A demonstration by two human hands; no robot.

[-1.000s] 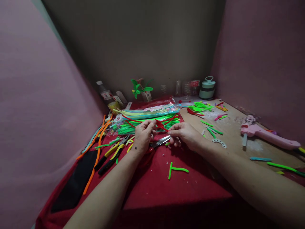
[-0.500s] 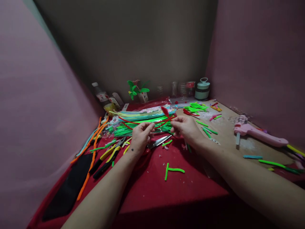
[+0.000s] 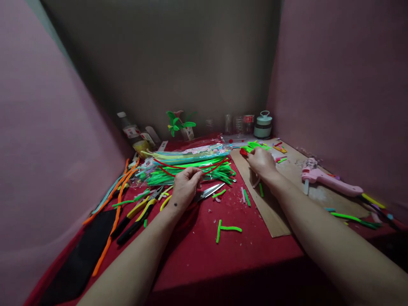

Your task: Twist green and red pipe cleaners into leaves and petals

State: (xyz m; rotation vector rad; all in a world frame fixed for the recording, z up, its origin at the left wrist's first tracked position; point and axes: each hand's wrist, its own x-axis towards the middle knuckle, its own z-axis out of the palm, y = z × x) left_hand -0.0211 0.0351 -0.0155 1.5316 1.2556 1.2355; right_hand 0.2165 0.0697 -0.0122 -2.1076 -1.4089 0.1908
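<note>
My left hand point(image 3: 187, 183) is closed in a pinch on a red pipe cleaner point(image 3: 216, 168); red lengths show on both sides of the fingers. Reaching over the cardboard, my right hand point(image 3: 262, 163) has its fingers closed at a red looped pipe-cleaner piece point(image 3: 243, 151), next to a pile of green pipe-cleaner loops point(image 3: 256, 145). Its fingertips are partly hidden. Below my left hand lie scissors point(image 3: 211, 191), blades showing and handles mostly covered. Behind that hand rests a clear bag of green pipe cleaners point(image 3: 191, 166).
Pliers point(image 3: 140, 212) and orange pipe cleaners point(image 3: 115, 227) lie at left beside a black flat item point(image 3: 81, 257). A pink glue gun point(image 3: 331, 180) rests on the cardboard point(image 3: 270, 216) at right. Bottles and a lidded jar point(image 3: 263, 125) stand along the back.
My right hand has moved right and away from my left, carrying the red looped piece to the green pile. My left hand stays pinched on the red pipe cleaner. The view has shifted slightly.
</note>
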